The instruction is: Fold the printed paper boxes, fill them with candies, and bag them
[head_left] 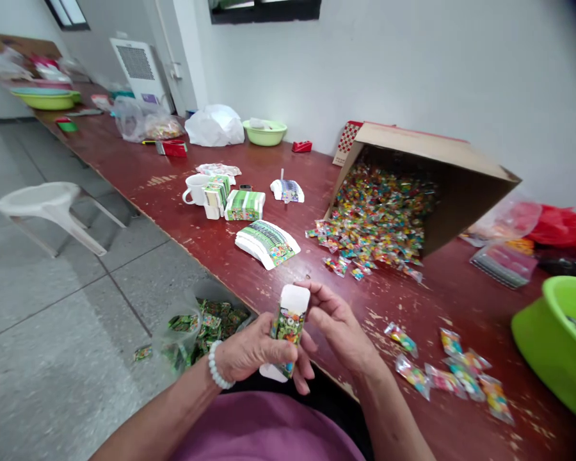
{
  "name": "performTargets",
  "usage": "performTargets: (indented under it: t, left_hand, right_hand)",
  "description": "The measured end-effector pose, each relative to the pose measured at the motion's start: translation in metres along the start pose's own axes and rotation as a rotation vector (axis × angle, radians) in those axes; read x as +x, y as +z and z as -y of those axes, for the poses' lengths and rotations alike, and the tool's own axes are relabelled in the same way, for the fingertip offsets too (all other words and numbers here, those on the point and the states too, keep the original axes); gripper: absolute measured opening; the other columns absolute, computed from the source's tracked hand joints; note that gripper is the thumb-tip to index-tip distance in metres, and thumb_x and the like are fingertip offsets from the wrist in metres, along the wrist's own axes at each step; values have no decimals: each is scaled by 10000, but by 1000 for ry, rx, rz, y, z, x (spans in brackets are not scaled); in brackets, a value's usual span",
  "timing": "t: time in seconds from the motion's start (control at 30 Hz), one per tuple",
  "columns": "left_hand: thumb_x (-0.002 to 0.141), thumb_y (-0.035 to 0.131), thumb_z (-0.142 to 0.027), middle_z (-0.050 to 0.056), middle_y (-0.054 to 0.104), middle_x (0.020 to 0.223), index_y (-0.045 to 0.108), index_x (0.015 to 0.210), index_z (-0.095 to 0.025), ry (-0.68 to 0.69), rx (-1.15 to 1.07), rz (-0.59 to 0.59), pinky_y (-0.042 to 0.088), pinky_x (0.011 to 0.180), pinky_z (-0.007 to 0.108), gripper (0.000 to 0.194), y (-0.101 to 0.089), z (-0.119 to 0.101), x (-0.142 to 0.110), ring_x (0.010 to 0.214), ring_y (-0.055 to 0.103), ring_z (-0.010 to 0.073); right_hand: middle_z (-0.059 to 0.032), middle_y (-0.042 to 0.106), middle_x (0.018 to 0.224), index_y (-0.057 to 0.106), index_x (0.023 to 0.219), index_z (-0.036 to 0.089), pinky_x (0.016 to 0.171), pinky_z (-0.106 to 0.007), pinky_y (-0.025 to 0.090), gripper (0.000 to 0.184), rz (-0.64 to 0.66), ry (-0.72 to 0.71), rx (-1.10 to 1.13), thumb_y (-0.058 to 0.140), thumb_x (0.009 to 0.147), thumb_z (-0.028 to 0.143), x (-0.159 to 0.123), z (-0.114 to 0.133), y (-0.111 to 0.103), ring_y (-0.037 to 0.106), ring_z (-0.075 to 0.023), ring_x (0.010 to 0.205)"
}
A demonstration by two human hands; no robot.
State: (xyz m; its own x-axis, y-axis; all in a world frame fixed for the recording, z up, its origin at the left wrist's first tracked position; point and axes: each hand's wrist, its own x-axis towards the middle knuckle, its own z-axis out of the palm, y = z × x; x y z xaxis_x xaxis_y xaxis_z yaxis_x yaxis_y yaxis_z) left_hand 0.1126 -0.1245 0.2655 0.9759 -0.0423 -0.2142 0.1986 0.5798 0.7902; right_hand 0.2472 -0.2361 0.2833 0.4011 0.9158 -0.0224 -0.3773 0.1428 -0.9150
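A small printed candy box (289,325) with white end flaps folded out is held upright over my lap, near the table edge. My left hand (252,346), with a pale bead bracelet at the wrist, is closed around its lower part, thumb across the front. My right hand (333,323) has its thumb and index finger at the upper right edge, by the top flap. What is inside the box is hidden. Flat printed cartons (267,243) lie fanned on the table beyond my hands. Several wrapped candies (461,371) are scattered to the right.
A cardboard box (465,153) on its side spills wrapped candies (379,214). Carton bundles (244,205) stand beside a white mug (196,189). A green basin (557,346) sits far right. Below the table edge, a container holds green packets (216,323). A white stool (52,205) stands left.
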Motion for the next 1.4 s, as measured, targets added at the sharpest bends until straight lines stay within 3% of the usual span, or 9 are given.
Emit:
performTargets:
  t: [0.17, 0.33, 0.47, 0.57, 0.77, 1.07, 1.17, 1.27, 1.4]
  left_hand:
    - [790, 739, -455, 57, 710, 725, 660, 914, -130, 88, 148, -269, 535, 585, 295, 356, 6, 5, 9, 581, 676, 182]
    - [837, 699, -360, 31, 690, 891, 672, 919, -143, 207, 548, -438, 501, 743, 264, 234, -2, 9, 15, 826, 631, 168]
    - [806, 736, -353, 65, 693, 1069, 511, 1213, -193, 316, 407, -574, 546, 801, 322, 492, -3, 15, 12, 931, 674, 208]
    - [809, 737, -340, 65, 692, 1073, 368, 1371, -237, 375, 389, -635, 561, 782, 324, 680, 0, 21, 10, 884, 695, 196]
    - [859, 681, -287, 73, 663, 1213, 475, 1368, -233, 392, 425, -588, 535, 817, 276, 552, -4, 22, 10, 961, 665, 179]
    - [866, 676, -283, 21, 684, 904, 602, 1069, -178, 314, 370, -413, 489, 739, 258, 240, -7, 13, 1, 808, 620, 148]
    - [913, 621, -315, 34, 689, 963, 629, 1065, -181, 318, 489, -409, 481, 788, 274, 203, -7, 14, 1, 877, 622, 165]
    - [903, 641, -313, 38, 690, 999, 603, 1106, -192, 349, 458, -416, 488, 796, 273, 239, -7, 15, 3, 898, 630, 167]
    - [823, 753, -323, -23, 652, 857, 423, 1289, -256, 300, 214, -461, 502, 665, 234, 574, -5, 18, 4, 733, 635, 131]
  right_hand:
    - [21, 615, 622, 627, 881, 190, 374, -221, 422, 273, 15, 148, -13, 715, 843, 445, -11, -22, -3, 503, -99, 387]
    - [15, 634, 632, 637, 700, 188, 523, -226, 449, 281, -264, -62, -300, 715, 832, 423, -4, -29, -6, 545, -119, 543]
    - [5, 666, 735, 684, 908, 204, 607, -250, 484, 217, -279, -78, -297, 697, 847, 412, 1, -32, -6, 600, -151, 648]
    - [27, 641, 766, 570, 1197, 252, 607, -249, 489, 422, -367, -98, -225, 728, 830, 387, 1, -45, -5, 602, -151, 668]
    - [-21, 663, 909, 597, 1172, 245, 730, -285, 510, 348, -394, -205, -250, 673, 879, 417, -3, -63, -1, 620, -170, 811]
    - [-15, 679, 740, 705, 713, 172, 667, -271, 483, 252, -243, 20, -89, 817, 737, 396, -4, -42, -16, 590, -144, 677]
    - [13, 686, 738, 715, 828, 213, 669, -259, 493, 271, -287, -7, -31, 883, 653, 336, -3, -36, -16, 609, -136, 673]
    - [40, 682, 734, 693, 1007, 269, 663, -247, 503, 424, -311, -56, -26, 897, 637, 308, -4, -33, -14, 622, -129, 668]
    - [-13, 715, 746, 712, 763, 200, 647, -256, 516, 205, -263, -75, -125, 851, 708, 341, -7, -34, -13, 635, -141, 672]
